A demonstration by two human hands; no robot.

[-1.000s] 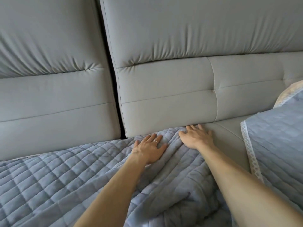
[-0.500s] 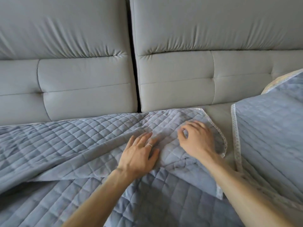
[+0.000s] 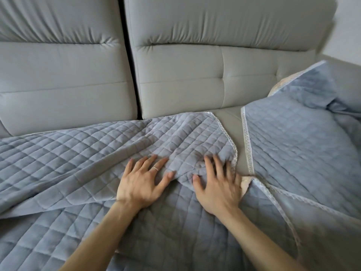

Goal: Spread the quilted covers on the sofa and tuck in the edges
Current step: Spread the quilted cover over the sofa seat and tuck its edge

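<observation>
A blue-grey quilted cover [image 3: 82, 153] with white lace trim lies creased over the grey sofa seat, its upper layer folded over a lower one. My left hand [image 3: 142, 182], wearing a ring, lies flat on it with fingers spread. My right hand [image 3: 216, 184] presses flat beside it, close to the cover's lace-trimmed right edge. Between my thumbs the fabric bunches into a small ridge. A second quilted cover [image 3: 298, 145] lies to the right, draped over the seat and up toward the corner. A strip of bare sofa seat [image 3: 239, 151] shows between the two covers.
Two grey back cushions [image 3: 181, 69] stand behind the seat, split by a dark gap [image 3: 133, 79]. The first cover's far edge meets the base of the cushions. A pale wall shows at the upper right.
Both hands have drawn back from the crease under the back cushion toward me and now lie flat on the cover. The view has shifted right, showing more of the second cover.
</observation>
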